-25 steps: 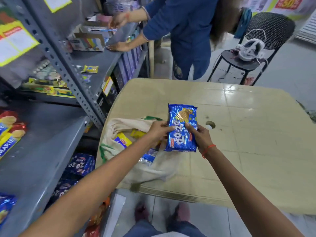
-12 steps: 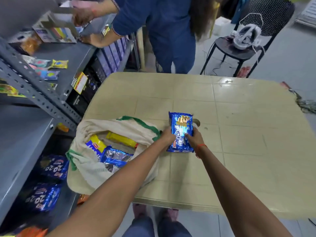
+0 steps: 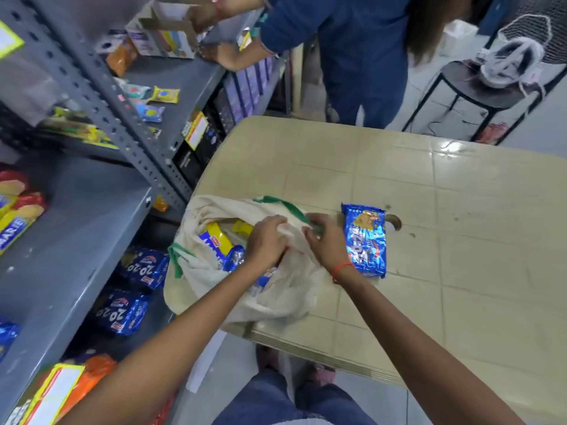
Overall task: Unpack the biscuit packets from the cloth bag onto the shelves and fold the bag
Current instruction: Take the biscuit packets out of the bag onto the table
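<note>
A cream cloth bag with green trim lies open at the beige table's left corner. Inside it show a yellow-and-blue biscuit packet and a shiny blue one. A blue 20-20 biscuit packet lies flat on the table just right of the bag, with no hand on it. My left hand and my right hand are both at the bag's upper rim, fingers pinched on the cloth near the green edge. More blue 20-20 packets sit on the low grey shelf.
Grey metal shelves stand at the left, holding Marie packets, sachets and boxes. Another person in blue works at the far shelf. A black chair with a white object stands at the back right. The beige table spreads to the right.
Both hands let go of the blue 20-20 packet, which now lies on the table. They moved left and took hold of the bag's rim.
</note>
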